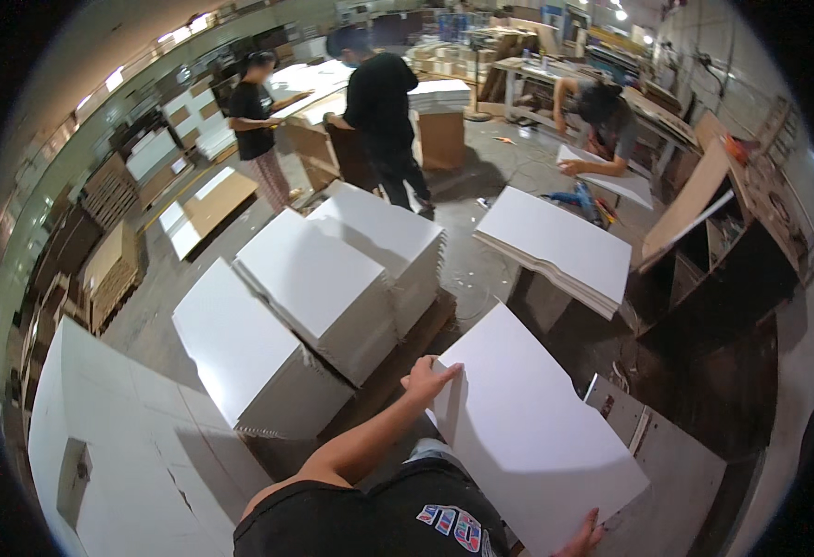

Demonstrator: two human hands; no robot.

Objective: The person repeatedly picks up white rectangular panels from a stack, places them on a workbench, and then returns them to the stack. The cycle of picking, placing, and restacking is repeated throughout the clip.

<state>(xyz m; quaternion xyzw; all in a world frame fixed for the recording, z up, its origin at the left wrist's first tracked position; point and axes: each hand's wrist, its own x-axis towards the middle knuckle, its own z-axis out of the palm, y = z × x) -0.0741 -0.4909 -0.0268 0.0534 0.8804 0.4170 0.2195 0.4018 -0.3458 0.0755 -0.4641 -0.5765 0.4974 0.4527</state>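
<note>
A large white rectangular panel (528, 418) lies across the front of my body, tilted in view. My left hand (432, 379) grips its left long edge, with the thumb on the upper face and the other fingers around the edge. At the near right corner my right hand (585, 537) holds the panel's near edge; only part of that hand shows at the bottom of the view. Beneath the panel's right side is a grey-white work surface (671, 473) with a small metal fitting along it.
Tall stacks of white panels (310, 269) stand ahead to the left. Another stack of panels (560, 243) sits ahead to the right, beside an open dark cabinet (723, 269). A pale board (129, 436) fills the near left. Several people work farther back, one bending over a white panel (611, 176).
</note>
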